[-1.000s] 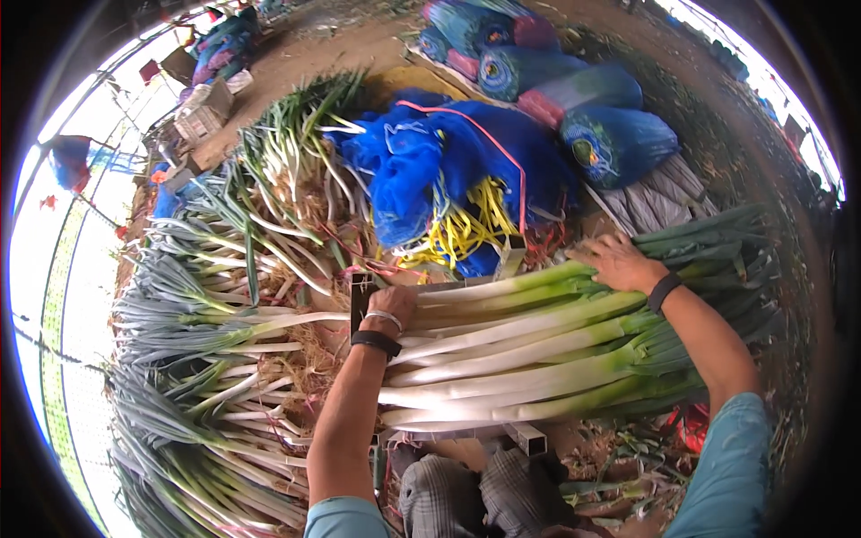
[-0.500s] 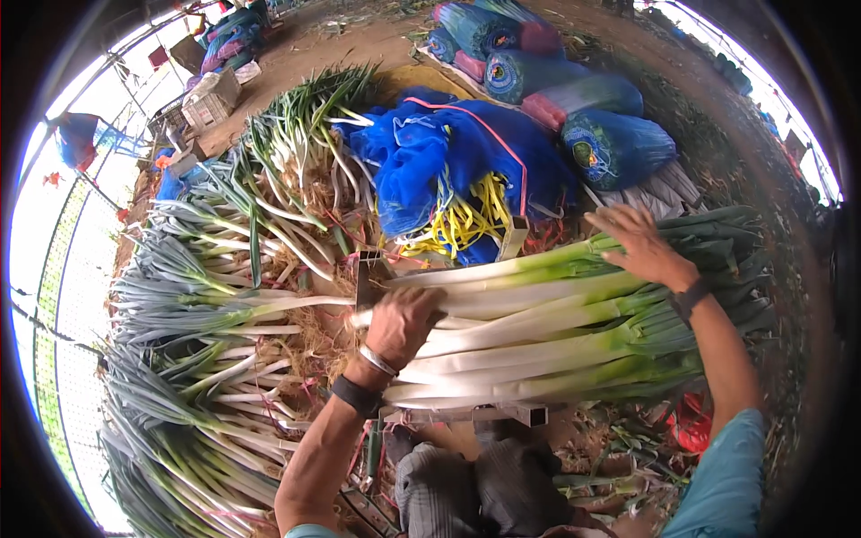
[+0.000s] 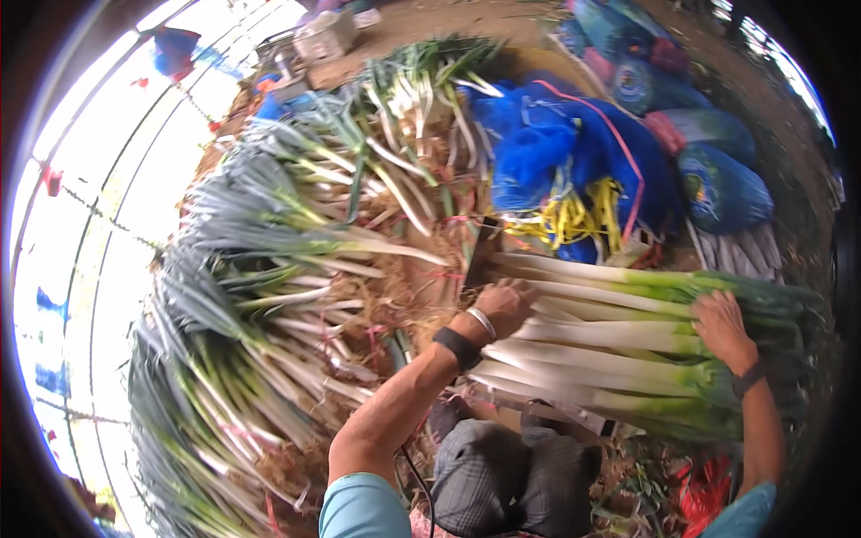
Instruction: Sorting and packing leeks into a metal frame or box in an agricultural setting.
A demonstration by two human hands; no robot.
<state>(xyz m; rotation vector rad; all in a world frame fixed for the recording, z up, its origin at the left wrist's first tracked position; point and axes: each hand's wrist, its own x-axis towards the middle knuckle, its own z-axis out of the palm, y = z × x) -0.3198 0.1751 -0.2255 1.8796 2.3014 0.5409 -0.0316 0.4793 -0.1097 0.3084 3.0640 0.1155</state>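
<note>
A row of trimmed leeks (image 3: 592, 334) lies side by side, white ends to the left and green tops to the right, on a low metal frame (image 3: 480, 247) before my knees. My left hand (image 3: 504, 307) is closed on a leek at the white ends, its fingertips partly hidden. Farther right, my right hand (image 3: 720, 325) rests over the leeks where white turns green, fingers bent down around a stalk.
Untrimmed leeks (image 3: 242, 296) with roots form a long heap on the left. Beyond the frame lie a blue mesh pile (image 3: 538, 143), yellow straps (image 3: 574, 215) and several wrapped bundles (image 3: 726, 184). Red plastic (image 3: 704, 493) is near my right elbow.
The view has turned left, shifting the scene rightward. My right hand was spread above the far leeks and has come down onto the green part. My left hand stays at the white ends.
</note>
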